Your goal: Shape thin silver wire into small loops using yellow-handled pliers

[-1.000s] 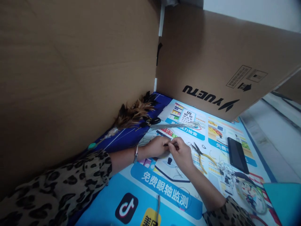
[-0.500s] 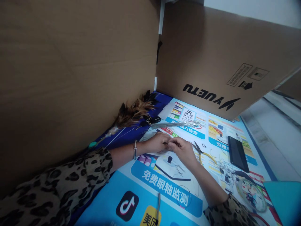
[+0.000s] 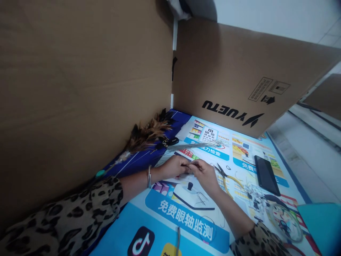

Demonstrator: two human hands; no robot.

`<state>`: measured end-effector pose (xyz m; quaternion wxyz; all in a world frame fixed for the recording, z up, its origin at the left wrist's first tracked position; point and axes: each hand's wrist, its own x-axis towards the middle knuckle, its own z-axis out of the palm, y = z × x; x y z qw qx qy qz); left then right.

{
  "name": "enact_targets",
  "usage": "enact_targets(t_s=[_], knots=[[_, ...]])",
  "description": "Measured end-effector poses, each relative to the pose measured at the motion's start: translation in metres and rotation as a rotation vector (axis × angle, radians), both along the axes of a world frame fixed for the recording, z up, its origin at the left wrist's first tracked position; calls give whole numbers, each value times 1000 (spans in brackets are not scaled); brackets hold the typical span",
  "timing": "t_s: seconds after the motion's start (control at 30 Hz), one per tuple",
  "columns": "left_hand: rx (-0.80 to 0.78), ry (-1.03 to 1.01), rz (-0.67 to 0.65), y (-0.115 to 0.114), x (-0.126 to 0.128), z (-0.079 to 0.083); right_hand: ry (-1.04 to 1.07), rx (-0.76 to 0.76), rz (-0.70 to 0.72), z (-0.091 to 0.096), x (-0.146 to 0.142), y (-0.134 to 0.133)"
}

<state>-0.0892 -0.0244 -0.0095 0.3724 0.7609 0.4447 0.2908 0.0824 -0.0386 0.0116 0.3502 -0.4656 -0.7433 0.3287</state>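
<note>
My left hand and my right hand meet over the printed sheet, fingertips pinched together. What sits between those fingers is too small and too covered to make out. Just right of my right hand lie pliers with yellow handles, jaws apart. Beyond my hands a bundle of thin silvery wires rests on the sheet. A few bent wire pieces lie nearer to me, below my right hand.
A feather duster lies along the left cardboard wall. A black key fob is near it. To the right are a dark phone, a tangle of wire bits and a round clear dish. Another cardboard panel stands behind.
The camera view has shifted slightly, so the whole scene sits a little lower and further left. My hands stay pinched together, with their fingers slightly repositioned.
</note>
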Motion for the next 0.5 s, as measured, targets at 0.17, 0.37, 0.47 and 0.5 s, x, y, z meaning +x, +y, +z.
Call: enact_targets(t_s=[0.17, 0.37, 0.47, 0.5], knots=[[-51, -33, -2, -2, 1, 2, 138, -79, -22, -5, -4, -4], [-123, -93, 3, -3, 1, 2, 118, -69, -29, -7, -4, -5], [-138, -127, 9, -5, 2, 3, 142, -64, -45, -7, -6, -7], [-148, -143, 10, -6, 3, 3, 149, -64, -57, -7, -6, -7]])
